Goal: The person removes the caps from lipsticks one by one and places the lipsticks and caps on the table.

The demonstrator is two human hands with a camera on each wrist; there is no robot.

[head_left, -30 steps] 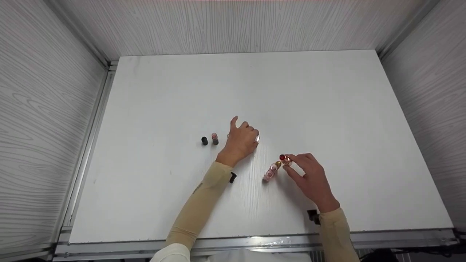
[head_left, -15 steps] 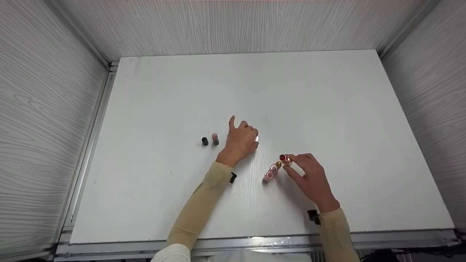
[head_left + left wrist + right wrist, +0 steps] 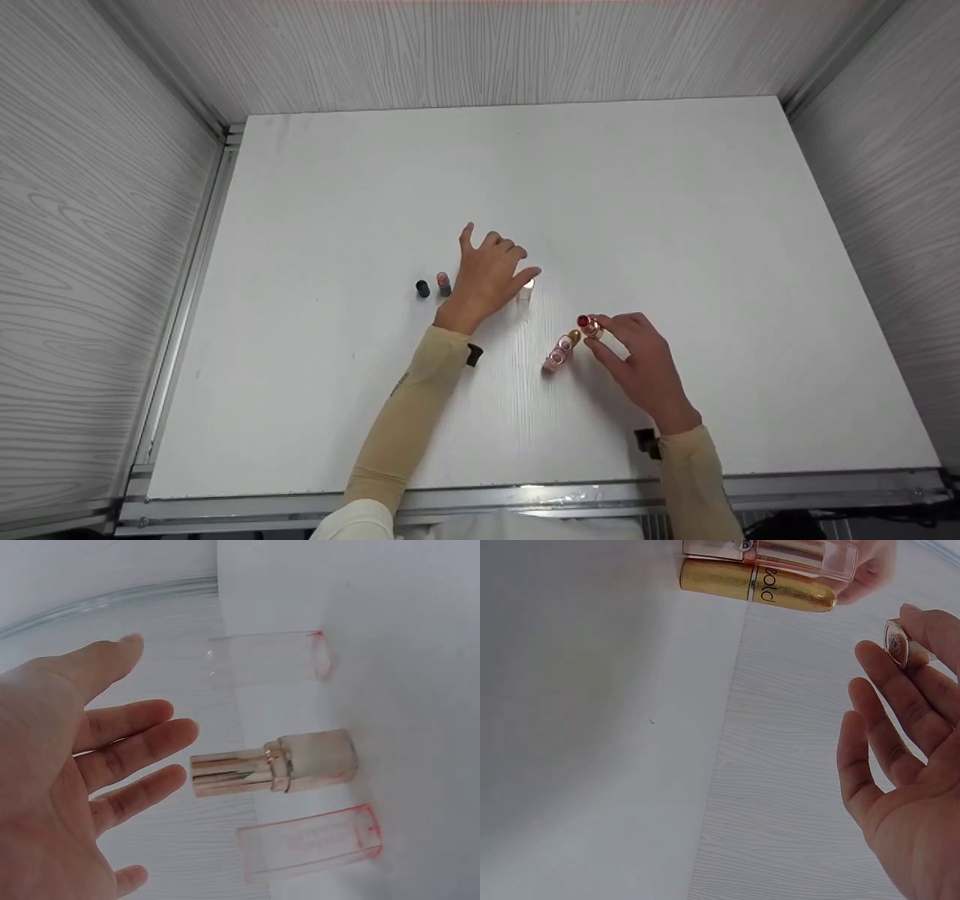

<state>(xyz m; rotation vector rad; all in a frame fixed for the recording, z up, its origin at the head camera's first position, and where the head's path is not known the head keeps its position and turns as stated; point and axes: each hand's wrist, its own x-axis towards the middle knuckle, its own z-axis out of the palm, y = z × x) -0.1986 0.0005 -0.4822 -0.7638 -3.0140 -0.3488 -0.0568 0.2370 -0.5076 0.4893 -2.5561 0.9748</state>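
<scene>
Pinching the half-hidden lipstick (image 3: 591, 326) beside the gold tube (image 3: 720, 580) with my right hand (image 3: 646, 367), I have my left hand (image 3: 484, 280) spread near a rose tube (image 3: 319, 760) (only the left wrist view shows it).

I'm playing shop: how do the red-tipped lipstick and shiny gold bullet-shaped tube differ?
The red-tipped lipstick is held in the right hand; the gold bullet-shaped tube stands on the white table. The red-tipped lipstick is red on top; the gold bullet-shaped tube is rounded and gold. Both look shiny.
</scene>
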